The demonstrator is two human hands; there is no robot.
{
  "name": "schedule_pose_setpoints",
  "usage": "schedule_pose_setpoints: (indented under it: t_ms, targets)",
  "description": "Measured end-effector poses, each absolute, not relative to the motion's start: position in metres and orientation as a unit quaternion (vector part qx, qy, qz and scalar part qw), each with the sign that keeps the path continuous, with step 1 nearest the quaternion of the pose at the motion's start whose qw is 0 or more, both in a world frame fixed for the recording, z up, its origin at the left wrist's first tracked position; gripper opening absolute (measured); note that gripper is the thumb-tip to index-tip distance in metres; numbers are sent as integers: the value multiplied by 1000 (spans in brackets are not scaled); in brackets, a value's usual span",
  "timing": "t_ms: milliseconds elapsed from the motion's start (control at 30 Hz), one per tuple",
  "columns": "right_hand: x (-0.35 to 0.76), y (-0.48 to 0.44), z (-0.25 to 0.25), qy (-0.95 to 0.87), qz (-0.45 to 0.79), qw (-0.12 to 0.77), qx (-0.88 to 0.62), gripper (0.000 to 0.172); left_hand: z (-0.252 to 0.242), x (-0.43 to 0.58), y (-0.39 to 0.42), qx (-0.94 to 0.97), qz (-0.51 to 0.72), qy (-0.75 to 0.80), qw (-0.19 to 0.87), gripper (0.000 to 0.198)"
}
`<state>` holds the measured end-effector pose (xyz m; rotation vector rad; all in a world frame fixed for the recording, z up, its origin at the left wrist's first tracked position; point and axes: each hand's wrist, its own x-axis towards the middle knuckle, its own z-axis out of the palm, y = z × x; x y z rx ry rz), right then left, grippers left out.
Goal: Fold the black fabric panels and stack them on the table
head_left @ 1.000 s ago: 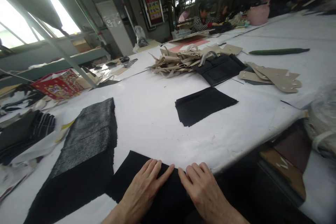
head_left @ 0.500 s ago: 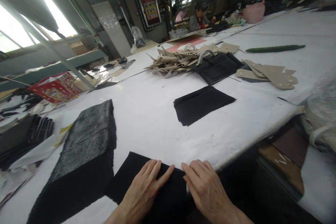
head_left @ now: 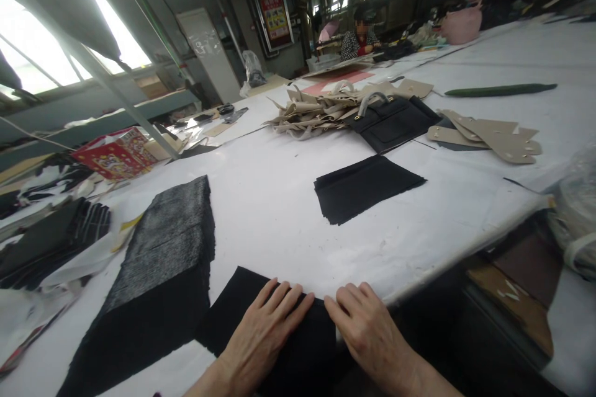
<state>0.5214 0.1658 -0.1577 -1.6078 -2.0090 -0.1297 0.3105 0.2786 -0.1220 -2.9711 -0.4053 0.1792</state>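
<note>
My left hand (head_left: pixel 261 338) lies flat, fingers stretched, on a black fabric piece (head_left: pixel 233 310) at the near edge of the white table (head_left: pixel 279 198). My right hand (head_left: pixel 365 325) lies flat beside it on the same piece, at its right edge, fingertips almost touching the left hand's. To the left stands a thick stack of black fabric pieces (head_left: pixel 153 279). A small pile of black pieces (head_left: pixel 365 187) lies further out on the table.
Beige cut parts (head_left: pixel 316 111), a black handbag (head_left: pixel 393 124) and more beige parts (head_left: pixel 488 135) lie mid-table. A dark green stick (head_left: pixel 500 90) lies far right. A red box (head_left: pixel 114 152) is at the left. A person sits far behind.
Both hands stay flat on the black piece. The right hand has shifted slightly along the piece's right edge. The view has moved a little.
</note>
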Motion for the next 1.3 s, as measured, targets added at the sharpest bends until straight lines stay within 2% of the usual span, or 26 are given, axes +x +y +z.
schedule_pose_setpoints:
  t_ms: [167, 333, 733, 1000, 1167, 1300]
  targets:
    - [522, 167, -153, -778, -92, 246, -571, 23, -121, 317, 275, -990, 71, -117, 39, 58]
    - [522, 166, -148, -791, -109, 210, -564, 26, -120, 319, 270, -988, 84, -126, 15, 61]
    - [522, 163, -147, -802, -118, 182, -557, 30, -121, 323, 266, -987, 90, -133, 17, 63]
    - [529, 151, -149, -802, -99, 193, -556, 36, -126, 321, 265, -987, 81, -130, 37, 66]
    - [531, 147, -150, -763, -20, 253, -595, 30, -123, 322, 263, -987, 78, -132, 37, 67]
    - [518, 151, -145, -730, 8, 275, -625, 37, -119, 325, 261, -987, 77, -140, 25, 67]
